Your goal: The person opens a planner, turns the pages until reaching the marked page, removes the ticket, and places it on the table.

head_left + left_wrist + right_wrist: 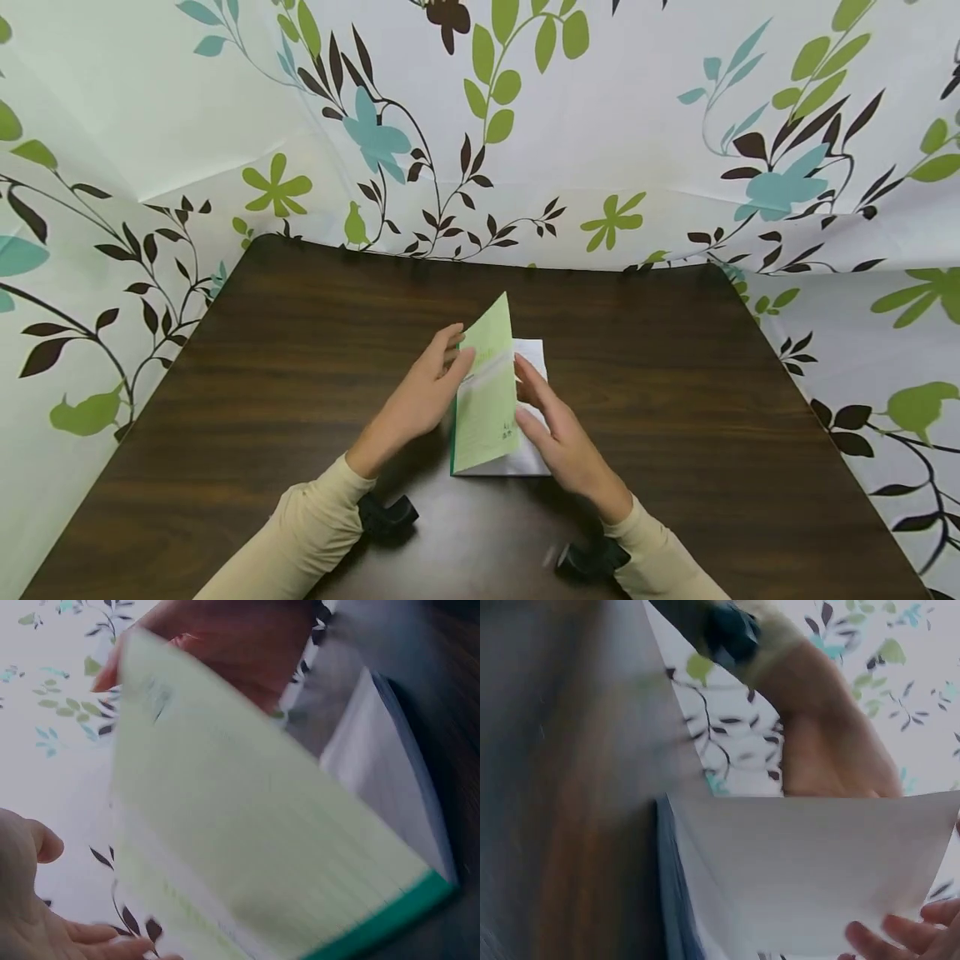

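A booklet (491, 400) with a pale green cover and a darker green spine strip (390, 919) lies on the table. Its cover stands lifted at an angle, and white pages (531, 457) show under it. To the left of the cover is my left hand (420, 396), thumb and fingers spread apart; the left wrist view shows this left hand (45, 915) holding nothing. My right hand (562, 433) is at the cover's free edge. In the right wrist view, its fingertips (866, 941) lie against the cover's white inner side (810, 862).
The booklet is on a dark wood-grain table (285, 333). A white cloth (637, 100) with leaf and bird prints hangs behind and beside the table. Dark wrist devices (386, 515) sit at both cream sleeves (300, 533).
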`<act>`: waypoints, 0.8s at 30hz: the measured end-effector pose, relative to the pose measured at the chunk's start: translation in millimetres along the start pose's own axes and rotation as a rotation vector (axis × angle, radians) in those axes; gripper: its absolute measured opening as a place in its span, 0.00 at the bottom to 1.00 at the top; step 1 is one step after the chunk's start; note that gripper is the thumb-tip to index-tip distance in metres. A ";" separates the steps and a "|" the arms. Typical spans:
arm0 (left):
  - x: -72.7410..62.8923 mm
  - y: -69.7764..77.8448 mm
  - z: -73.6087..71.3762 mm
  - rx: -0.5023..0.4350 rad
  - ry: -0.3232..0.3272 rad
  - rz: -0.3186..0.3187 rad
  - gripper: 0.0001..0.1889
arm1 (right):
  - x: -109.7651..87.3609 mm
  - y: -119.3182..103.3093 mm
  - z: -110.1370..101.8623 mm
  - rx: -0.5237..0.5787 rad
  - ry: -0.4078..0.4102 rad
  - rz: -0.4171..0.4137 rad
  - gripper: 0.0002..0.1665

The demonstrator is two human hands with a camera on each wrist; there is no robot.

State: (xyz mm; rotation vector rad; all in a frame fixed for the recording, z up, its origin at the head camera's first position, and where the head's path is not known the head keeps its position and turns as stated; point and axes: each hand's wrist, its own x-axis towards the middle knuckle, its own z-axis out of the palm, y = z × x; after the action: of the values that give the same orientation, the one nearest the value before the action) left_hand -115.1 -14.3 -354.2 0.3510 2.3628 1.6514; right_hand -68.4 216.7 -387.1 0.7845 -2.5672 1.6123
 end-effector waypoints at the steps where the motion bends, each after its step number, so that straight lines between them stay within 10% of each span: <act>1: -0.2 2.6 1.0 0.008 0.007 -0.002 0.35 | -0.5 -1.7 3.1 0.001 -0.020 -0.027 0.40; 11: -6.1 15.3 2.0 0.205 0.105 -0.035 0.33 | -3.3 -4.2 20.7 -0.049 -0.180 -0.163 0.45; 18: -15.6 8.8 -27.2 0.282 0.212 -0.016 0.23 | 7.1 27.5 0.1 -0.381 0.066 -0.045 0.17; 24: -30.4 -12.5 -60.5 0.243 0.201 -0.029 0.20 | 8.6 51.3 -13.6 -0.520 0.135 0.132 0.16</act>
State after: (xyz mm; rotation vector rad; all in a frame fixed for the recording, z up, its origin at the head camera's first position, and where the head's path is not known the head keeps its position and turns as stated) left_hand -107.0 -81.9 -344.1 0.1993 2.7118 1.4496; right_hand -100.7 242.4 -421.6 0.4522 -2.7850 0.8968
